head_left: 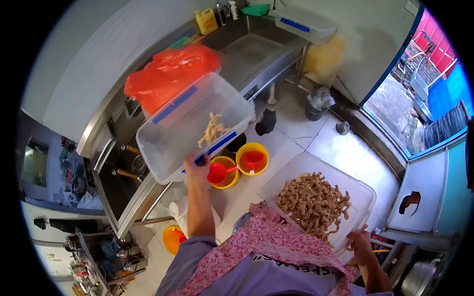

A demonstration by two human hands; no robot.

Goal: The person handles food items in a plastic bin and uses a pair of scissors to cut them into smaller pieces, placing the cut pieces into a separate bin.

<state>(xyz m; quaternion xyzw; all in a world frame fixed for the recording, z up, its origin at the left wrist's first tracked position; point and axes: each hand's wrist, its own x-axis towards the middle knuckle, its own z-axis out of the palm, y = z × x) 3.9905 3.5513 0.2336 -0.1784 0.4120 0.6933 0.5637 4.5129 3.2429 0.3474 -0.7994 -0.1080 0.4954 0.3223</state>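
This place looks like a working kitchen, maybe of a small food business: there is a long steel sink counter (242, 54), a yellow detergent bottle (206, 21) and a spray bottle (233, 10) behind it, a big plastic tub of food pieces (313, 207), yellow buckets with red scoops (253, 159), and a tiled floor (321, 135)

Doorway (394, 98): daylight enters at two o'clock, quite bright.
Floor (363, 160): pale glare at three o'clock.
Wall (355, 74): soft shadow towards two o'clock.
Sink (111, 190): rather dim, between eight and nine o'clock.
Edges: strongly curved, with black corners all around.
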